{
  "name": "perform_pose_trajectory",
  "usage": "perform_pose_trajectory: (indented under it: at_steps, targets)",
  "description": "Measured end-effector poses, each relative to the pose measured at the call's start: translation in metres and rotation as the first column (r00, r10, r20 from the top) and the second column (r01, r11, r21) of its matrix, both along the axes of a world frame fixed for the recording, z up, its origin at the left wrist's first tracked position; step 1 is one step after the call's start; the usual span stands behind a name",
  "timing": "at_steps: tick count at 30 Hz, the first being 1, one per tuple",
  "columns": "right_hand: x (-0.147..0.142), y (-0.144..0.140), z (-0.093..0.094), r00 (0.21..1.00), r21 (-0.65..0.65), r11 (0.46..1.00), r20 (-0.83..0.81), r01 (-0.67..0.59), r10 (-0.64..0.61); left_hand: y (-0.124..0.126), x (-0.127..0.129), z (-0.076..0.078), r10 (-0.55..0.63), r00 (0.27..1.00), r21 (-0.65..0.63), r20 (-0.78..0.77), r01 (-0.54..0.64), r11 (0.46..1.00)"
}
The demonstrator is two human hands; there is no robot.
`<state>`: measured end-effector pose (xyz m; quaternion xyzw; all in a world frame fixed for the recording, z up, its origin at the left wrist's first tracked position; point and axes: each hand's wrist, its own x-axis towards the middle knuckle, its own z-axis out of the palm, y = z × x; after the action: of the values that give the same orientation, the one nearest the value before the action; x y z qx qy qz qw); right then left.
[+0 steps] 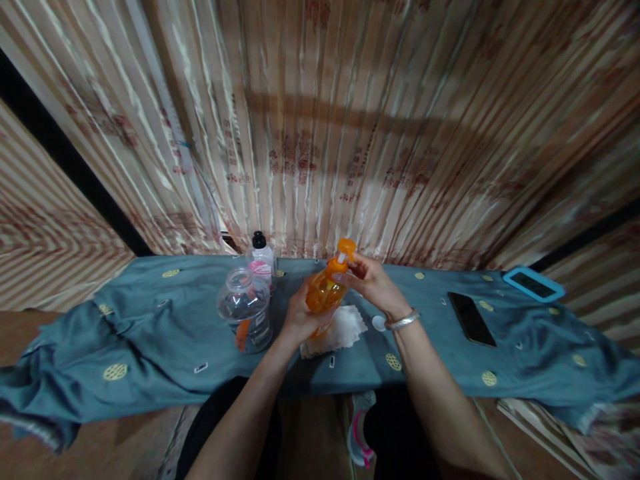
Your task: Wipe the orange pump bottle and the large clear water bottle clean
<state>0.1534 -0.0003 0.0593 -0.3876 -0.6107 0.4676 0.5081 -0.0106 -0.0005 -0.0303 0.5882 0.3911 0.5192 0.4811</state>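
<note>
An orange bottle with an orange cap is held tilted above the blue cloth-covered table. My left hand wraps around the bottle's body. My right hand, with a silver bangle on the wrist, has its fingers at the bottle's neck just under the cap. Below the bottle lies a white crumpled tissue. A small white round thing rests on the cloth beside my right wrist.
A clear open bottle with an orange label stands left of my hands, and a black-capped bottle with a pink label behind it. A black phone and a blue-framed device lie to the right. Striped curtains hang behind.
</note>
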Motion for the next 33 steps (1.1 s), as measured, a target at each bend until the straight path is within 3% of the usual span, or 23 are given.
perform_pose_trajectory:
  at_steps: [8,16,23,33]
  targets:
    - [-0.007,0.001,-0.016,0.989,0.035,0.989,-0.031,0.145,-0.144,0.003,0.001,0.003,-0.001,1.0,0.005,0.003,0.001,1.0]
    - [0.005,-0.002,-0.01,1.0,0.037,0.999,-0.009,0.003,-0.003,0.007,0.0,-0.001,-0.022,0.999,-0.025,0.026,0.023,0.999]
    - [0.005,0.002,-0.019,1.0,0.11,0.994,0.006,0.026,-0.027,0.004,0.0,0.001,-0.032,0.999,-0.072,0.039,0.035,0.997]
    - [0.007,-0.005,-0.015,0.992,0.186,0.983,0.121,-0.005,-0.018,0.001,-0.001,0.006,-0.037,0.998,-0.069,0.045,0.04,0.997]
